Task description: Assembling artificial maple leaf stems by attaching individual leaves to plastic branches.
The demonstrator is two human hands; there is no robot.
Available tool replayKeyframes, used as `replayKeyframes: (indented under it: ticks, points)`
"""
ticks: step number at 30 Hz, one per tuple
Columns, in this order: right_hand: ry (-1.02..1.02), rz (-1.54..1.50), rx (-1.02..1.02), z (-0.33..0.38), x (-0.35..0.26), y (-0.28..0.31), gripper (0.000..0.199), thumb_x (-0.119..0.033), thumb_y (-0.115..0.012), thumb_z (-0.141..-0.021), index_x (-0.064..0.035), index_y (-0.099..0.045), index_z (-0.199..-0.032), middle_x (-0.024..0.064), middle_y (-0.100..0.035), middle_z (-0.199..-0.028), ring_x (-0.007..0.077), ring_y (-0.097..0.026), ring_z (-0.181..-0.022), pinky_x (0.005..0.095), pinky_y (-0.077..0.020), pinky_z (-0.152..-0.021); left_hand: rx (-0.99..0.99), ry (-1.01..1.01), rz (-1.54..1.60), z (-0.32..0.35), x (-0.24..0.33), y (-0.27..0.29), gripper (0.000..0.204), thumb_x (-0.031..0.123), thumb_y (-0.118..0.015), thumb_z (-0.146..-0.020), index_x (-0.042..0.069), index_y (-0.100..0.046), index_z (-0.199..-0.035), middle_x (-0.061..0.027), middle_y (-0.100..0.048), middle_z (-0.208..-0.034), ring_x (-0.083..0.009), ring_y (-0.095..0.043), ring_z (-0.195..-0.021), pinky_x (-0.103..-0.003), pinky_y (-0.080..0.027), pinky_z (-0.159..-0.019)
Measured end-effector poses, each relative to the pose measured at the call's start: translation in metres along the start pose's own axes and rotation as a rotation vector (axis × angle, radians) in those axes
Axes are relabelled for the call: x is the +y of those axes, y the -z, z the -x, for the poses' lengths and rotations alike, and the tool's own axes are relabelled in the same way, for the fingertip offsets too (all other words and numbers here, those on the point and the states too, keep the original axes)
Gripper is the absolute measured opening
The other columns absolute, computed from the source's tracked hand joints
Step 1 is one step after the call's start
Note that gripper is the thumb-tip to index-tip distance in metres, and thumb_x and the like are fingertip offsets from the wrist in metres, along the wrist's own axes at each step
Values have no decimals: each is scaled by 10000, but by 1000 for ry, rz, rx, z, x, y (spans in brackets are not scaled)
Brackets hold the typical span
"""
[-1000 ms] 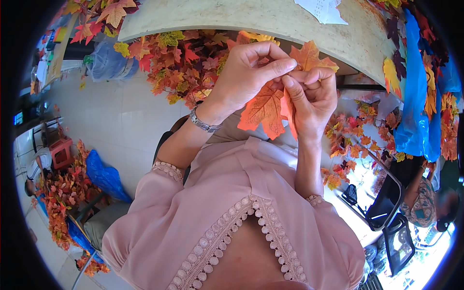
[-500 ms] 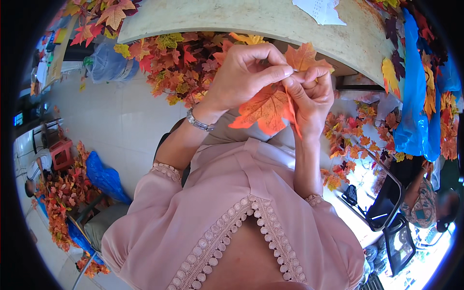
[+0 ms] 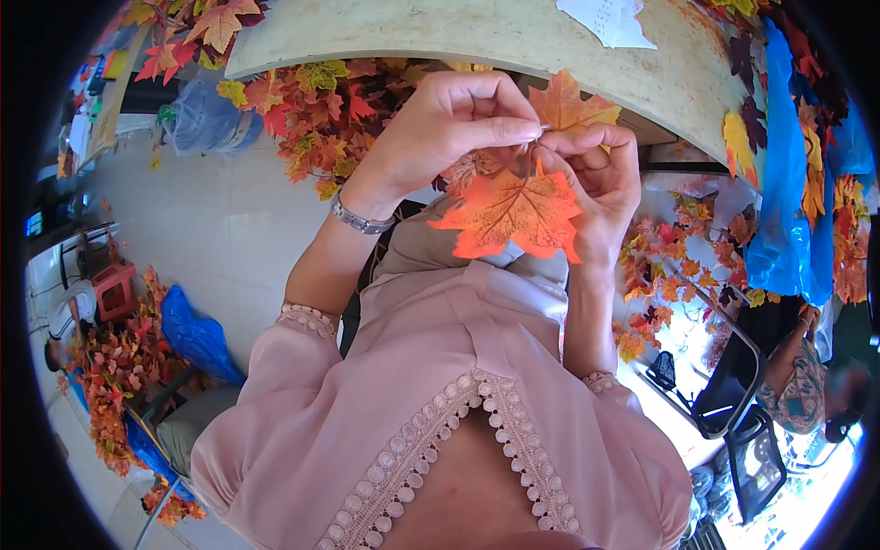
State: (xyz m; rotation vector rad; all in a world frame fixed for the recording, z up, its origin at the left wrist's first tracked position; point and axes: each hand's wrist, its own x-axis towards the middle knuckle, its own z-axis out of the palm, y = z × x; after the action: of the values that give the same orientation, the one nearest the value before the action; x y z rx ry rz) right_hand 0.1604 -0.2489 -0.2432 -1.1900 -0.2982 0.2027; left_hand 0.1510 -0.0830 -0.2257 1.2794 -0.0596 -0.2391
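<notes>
A bright orange artificial maple leaf (image 3: 513, 213) hangs below my fingertips, its veined face showing. A paler orange maple leaf (image 3: 570, 103) rises behind them, and a third, brownish leaf (image 3: 471, 170) shows partly beneath my left hand (image 3: 463, 124). That hand, with a watch at the wrist, pinches thumb against forefinger where the stems meet. My right hand (image 3: 596, 179) is closed close beside it, fingers curled round the stems of the same leaves. The fingertips nearly touch, and the thin bit between them is too small to make out.
A pale worktable (image 3: 412, 32) curves across the top, with white paper (image 3: 610, 20) on it. Heaped autumn leaves (image 3: 316, 119) lie under its edge. Blue plastic (image 3: 779, 183) hangs at right. A red stool (image 3: 115, 291) stands at left; another person (image 3: 797, 385) sits at far right.
The orange leaf has swung to face me more flatly, and the brownish leaf has come into sight. My left hand has shifted slightly left and up; the right hand stays nearly in place.
</notes>
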Motion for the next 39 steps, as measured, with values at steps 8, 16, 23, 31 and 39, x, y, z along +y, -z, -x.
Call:
replayKeyframes:
  ticks: [8,16,23,31,39]
  points:
    - [8,-124,36,-1,4,0,285,108,-561,-766,-26,-382,-942,134,-593,-878,134,-576,-789,232,-475,-709,-42,-23,144,0,-10,-2,73,88,-576,-815,30,-552,-778,-25,-577,-702,-55,-517,-559,-188,-415,-486]
    - [-19,-260,-73,-17,1,12,297,103,-579,-752,-29,-390,-940,146,-606,-869,156,-587,-794,263,-488,-723,-43,11,87,1,4,-9,136,168,-555,-845,40,-521,-875,-19,-582,-720,-70,-566,-583,-189,-461,-507]
    - [62,-352,-187,-27,9,25,275,108,-557,-763,-25,-395,-941,155,-604,-866,208,-589,-763,297,-493,-691,-147,211,251,15,1,-1,227,211,-481,-882,-12,-521,-904,-88,-589,-780,-144,-603,-608,-245,-506,-550]
    - [142,-286,-105,-27,11,25,289,143,-541,-751,-28,-390,-929,148,-597,-852,223,-594,-764,304,-487,-689,237,-250,-435,29,-2,-16,189,-21,-633,-731,-15,-562,-906,-72,-550,-946,-120,-572,-759,-240,-511,-626]
    - [158,106,-41,-30,-1,6,254,85,-586,-754,-19,-417,-912,111,-599,-840,158,-597,-811,253,-487,-707,437,-435,-864,20,-8,-21,126,-13,-606,-722,-1,-571,-843,-114,-570,-750,-222,-582,-628,-270,-458,-535]
